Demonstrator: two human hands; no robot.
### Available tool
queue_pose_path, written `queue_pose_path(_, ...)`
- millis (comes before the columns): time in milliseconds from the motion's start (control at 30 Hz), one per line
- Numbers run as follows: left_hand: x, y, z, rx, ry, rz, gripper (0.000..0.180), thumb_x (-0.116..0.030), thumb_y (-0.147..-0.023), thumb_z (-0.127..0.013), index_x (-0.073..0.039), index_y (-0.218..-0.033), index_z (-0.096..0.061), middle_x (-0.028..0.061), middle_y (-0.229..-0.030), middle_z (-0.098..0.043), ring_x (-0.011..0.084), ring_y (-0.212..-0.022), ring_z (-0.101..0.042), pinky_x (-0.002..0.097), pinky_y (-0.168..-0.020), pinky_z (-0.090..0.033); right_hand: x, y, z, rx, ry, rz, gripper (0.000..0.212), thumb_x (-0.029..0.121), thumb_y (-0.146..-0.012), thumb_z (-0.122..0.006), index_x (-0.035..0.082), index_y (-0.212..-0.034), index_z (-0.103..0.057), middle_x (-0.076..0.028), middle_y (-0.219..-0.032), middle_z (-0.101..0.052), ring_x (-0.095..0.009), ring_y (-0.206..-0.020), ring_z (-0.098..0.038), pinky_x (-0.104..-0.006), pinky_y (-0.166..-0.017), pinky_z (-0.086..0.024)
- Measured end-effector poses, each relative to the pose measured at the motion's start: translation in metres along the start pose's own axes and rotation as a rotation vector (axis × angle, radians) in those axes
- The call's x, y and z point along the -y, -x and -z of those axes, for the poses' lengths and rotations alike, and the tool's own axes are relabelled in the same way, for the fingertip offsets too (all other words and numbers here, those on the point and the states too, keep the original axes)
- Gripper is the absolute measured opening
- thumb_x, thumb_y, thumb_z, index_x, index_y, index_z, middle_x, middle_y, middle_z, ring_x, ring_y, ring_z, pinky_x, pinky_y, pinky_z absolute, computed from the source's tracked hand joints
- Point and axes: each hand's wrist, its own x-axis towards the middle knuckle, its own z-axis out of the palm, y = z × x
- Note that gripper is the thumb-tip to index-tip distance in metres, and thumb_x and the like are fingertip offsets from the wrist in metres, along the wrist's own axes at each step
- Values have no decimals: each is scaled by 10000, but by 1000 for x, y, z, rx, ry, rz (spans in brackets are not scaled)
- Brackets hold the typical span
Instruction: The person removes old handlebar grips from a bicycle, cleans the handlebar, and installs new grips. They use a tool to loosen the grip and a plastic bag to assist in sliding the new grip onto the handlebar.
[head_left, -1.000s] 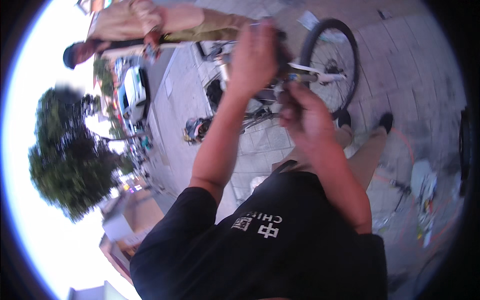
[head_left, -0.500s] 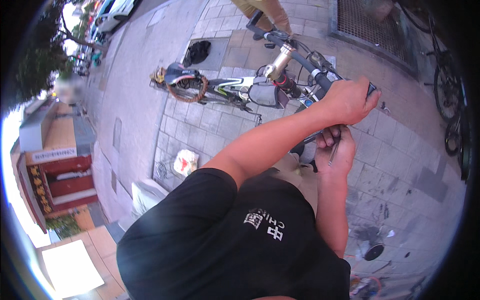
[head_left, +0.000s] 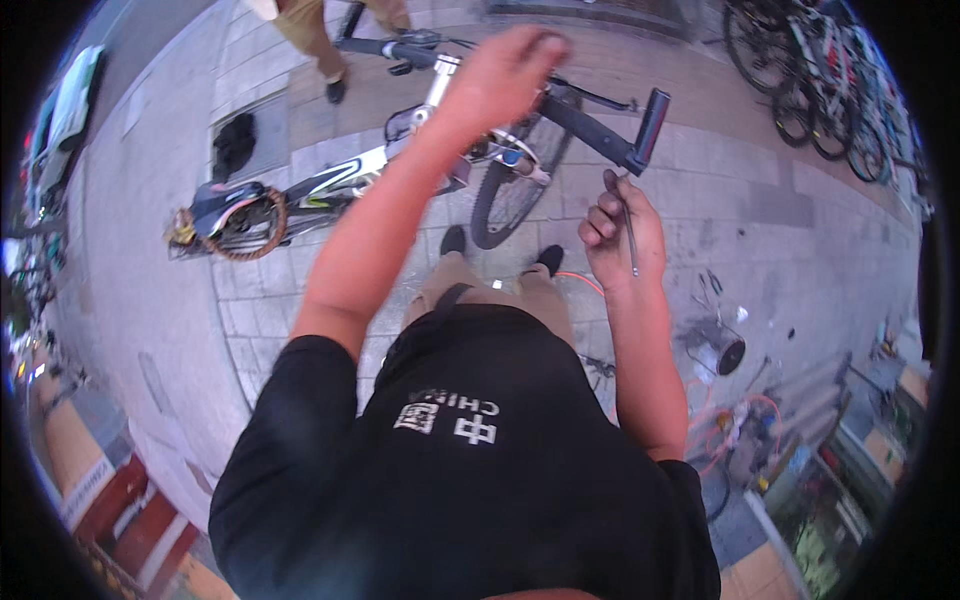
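Observation:
A bicycle stands in front of me with its handlebar [head_left: 585,127] crossing ahead, a short black bar end [head_left: 654,130] upright at its right tip. My left hand [head_left: 505,80] is above the middle of the bar, nearest to the stem; its fingers are blurred and partly hidden. Just below the right grip end, my right hand [head_left: 628,235] is closed on a thin metal hex key [head_left: 631,240]. One end of the key points down across the palm; its upper end is near the bar's tip, and I cannot tell whether they touch. Below the bar is the front wheel [head_left: 505,205].
Another person's tan-trousered legs [head_left: 310,40] stand beyond the bicycle. Several parked bicycles [head_left: 800,85] line the far right. Pliers [head_left: 714,283], a dark round-ended can-like object [head_left: 731,356] and orange hose [head_left: 768,402] lie on the paving at right. A black bundle [head_left: 235,143] lies at left.
My left hand has left the right end of the handlebar and moved left above the bar. My right hand keeps the hex key. The view has turned, uncovering the bar end.

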Motion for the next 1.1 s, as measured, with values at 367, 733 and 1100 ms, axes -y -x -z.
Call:
queue_pose_path(367, 54, 37, 23, 91, -380, -435, 482, -260, -818, -858, -174, -1271, -716, 53, -1327, -657, 317, -1264, -568, 465, -1072, -443, -7, -1, 4, -47, -18, 78, 172, 212, -1030, -610, 60, -1110, -615, 62, -708, -456, -83, -553, -375, -282, -531, -310)
queue_pose_path(733, 49, 17, 24, 245, -396, -324, 469, -306, -801, -876, -262, -1251, -752, 16, -1329, -626, 323, -1255, -534, 488, -1069, -436, -8, -2, 2, -101, -34, 82, 171, 195, -1010, -621, 53, -1105, -630, 68, -686, -443, -84, -539, -346, -272, -521, -282)
queue_pose_path(1100, 61, 15, 22, 255, -423, -463, 392, -332, -854, -829, -253, -1231, -755, 11, -1320, -606, 328, -1219, -533, 508, -1006, -466, -9, -2, 2, -127, -30, 85, 212, 202, -1025, -620, 36, -1156, -641, 84, -650, -435, -66, -510, -361, -257, -503, -303)
